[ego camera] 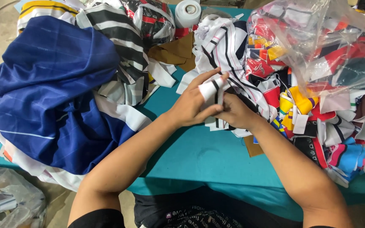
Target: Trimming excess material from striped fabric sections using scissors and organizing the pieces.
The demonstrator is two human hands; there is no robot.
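My left hand (193,103) and my right hand (236,113) meet over a teal table (203,156). Together they pinch a small white fabric piece with black stripes (213,90), the left fingers wrapped around its folded top. My right hand lies partly under the left, gripping the lower end of the same strip. Just behind the hands lies a heap of white pieces with black and red lines (222,46).
A big blue cloth bundle (53,93) fills the left side, with black-and-white striped fabric (119,46) beside it. Many coloured fabric scraps (317,114) and a clear plastic bag (317,38) lie at right. A white tape roll (187,12) stands at the back.
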